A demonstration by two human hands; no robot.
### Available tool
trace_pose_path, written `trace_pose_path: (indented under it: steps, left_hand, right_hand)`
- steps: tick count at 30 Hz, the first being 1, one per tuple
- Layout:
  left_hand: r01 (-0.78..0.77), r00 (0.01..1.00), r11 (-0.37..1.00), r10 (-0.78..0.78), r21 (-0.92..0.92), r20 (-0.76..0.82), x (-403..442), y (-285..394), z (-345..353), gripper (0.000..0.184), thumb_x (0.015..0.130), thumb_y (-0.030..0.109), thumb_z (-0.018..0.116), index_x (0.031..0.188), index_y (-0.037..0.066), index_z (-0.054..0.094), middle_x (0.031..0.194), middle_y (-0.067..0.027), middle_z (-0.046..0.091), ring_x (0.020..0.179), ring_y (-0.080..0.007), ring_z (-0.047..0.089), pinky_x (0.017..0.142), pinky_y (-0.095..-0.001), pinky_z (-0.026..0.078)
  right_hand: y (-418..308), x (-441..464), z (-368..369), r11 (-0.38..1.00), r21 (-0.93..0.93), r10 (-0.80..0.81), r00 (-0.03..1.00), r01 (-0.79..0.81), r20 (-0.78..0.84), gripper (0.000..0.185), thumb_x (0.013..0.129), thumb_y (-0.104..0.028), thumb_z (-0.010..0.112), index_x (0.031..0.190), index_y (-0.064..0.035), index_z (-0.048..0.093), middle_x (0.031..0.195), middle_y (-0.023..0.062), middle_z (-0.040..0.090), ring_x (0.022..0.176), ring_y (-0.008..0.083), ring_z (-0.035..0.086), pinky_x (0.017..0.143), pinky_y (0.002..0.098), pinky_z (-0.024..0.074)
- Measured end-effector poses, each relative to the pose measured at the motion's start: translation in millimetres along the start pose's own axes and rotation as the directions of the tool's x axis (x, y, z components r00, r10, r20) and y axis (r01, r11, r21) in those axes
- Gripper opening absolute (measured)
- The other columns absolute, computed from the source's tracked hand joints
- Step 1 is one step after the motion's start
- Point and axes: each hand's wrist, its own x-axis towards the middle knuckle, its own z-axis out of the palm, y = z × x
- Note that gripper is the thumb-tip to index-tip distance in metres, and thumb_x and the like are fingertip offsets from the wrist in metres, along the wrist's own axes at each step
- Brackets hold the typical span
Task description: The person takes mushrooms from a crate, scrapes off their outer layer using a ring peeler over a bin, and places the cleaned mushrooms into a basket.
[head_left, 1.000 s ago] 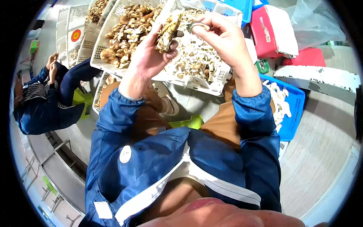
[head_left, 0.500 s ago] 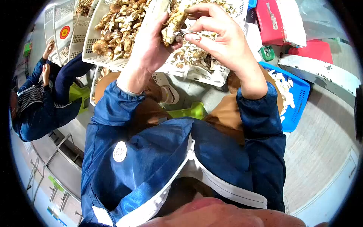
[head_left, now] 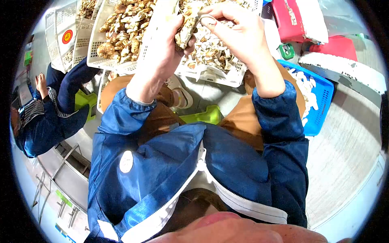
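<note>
My left hand (head_left: 160, 54) is closed around a brown and white mushroom (head_left: 187, 31), holding it up over a white crate (head_left: 219, 82) of pale mushroom pieces and trimmings (head_left: 214, 52). Between the thumb and fingers of my right hand (head_left: 243, 34) is a small tool with a thin curved loop (head_left: 208, 18). Its tip is close against the mushroom's upper right side; I cannot make out whether it touches. Left of my hands, a white basket (head_left: 94, 60) holds many whole brown mushrooms (head_left: 125, 36).
At right, a blue basket (head_left: 320, 109) holds pale pieces. Beyond it are a small green container (head_left: 287, 51), red containers (head_left: 288, 18) and a white ledge (head_left: 344, 69). A green stool (head_left: 206, 115) is between my legs. Another person (head_left: 52, 121) sits at far left near stacked white crates (head_left: 65, 36).
My right hand has moved up along the mushroom with the tool. The mushroom is tilted a little differently in my left hand. The other person's hand has shifted downward.
</note>
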Motion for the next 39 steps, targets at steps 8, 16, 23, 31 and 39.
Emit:
trace_pose_path:
  steps: [8,16,23,31,39]
  left_hand:
    - [0.177,0.984,0.937,-0.167,-0.301,0.056,1.7,5.2,-3.5,0.037,0.105,0.041,0.053,0.120,0.007,0.059,0.095,-0.0042,0.062,0.073,-0.0118,0.051,0.055,-0.0261,0.038]
    - [-0.036,0.997,0.996,0.041,0.076,-0.064,0.0,-1.1,4.8,0.035,0.106,0.042,0.049,0.125,0.014,0.058,0.095,0.0010,0.065,0.074,-0.0087,0.057,0.056,-0.0252,0.040]
    - [0.030,0.991,0.992,-0.013,0.122,-0.133,-0.4,-12.7,-0.1,0.034,0.105,0.043,0.050,0.118,0.013,0.060,0.093,0.0014,0.064,0.072,-0.0104,0.058,0.055,-0.0258,0.039]
    - [-0.060,0.995,0.976,0.075,0.209,-0.062,-1.9,-9.3,1.9,0.035,0.105,0.040,0.050,0.129,0.015,0.055,0.095,0.0012,0.063,0.072,-0.0080,0.056,0.055,-0.0248,0.039]
    - [0.116,0.992,0.993,-0.114,-0.036,0.051,-2.0,-11.2,-5.5,0.031,0.104,0.038,0.054,0.115,0.010,0.060,0.091,-0.0046,0.065,0.075,-0.0159,0.062,0.058,-0.0309,0.048]
  right_hand:
    - [9.1,0.6,-8.1,0.977,0.197,0.072,0.996,-0.082,0.056,0.010,0.086,-0.009,0.071,0.090,0.0002,0.071,0.110,0.0135,0.070,0.098,0.0202,0.066,0.082,0.0319,0.0537]
    - [7.8,-4.3,1.8,0.983,0.076,-0.174,0.975,0.164,0.142,0.010,0.081,-0.009,0.075,0.086,-0.0015,0.071,0.116,0.0206,0.065,0.104,0.0334,0.066,0.086,0.0371,0.0540]
    - [2.9,-4.7,-0.2,0.993,0.091,0.070,0.993,-0.078,0.093,0.011,0.082,-0.008,0.074,0.087,0.0016,0.071,0.110,0.0206,0.068,0.096,0.0311,0.068,0.081,0.0371,0.0547]
    - [9.9,-0.8,1.5,0.987,0.065,-0.148,0.987,0.145,0.059,0.010,0.085,-0.008,0.073,0.089,0.0015,0.070,0.086,0.0130,0.070,0.081,0.0224,0.069,0.073,0.0327,0.0536]
    - [1.1,0.5,-1.8,0.949,-0.032,0.308,0.943,-0.314,-0.123,0.008,0.085,-0.008,0.069,0.088,-0.0011,0.071,0.078,0.0093,0.069,0.071,0.0158,0.065,0.065,0.0292,0.0512]
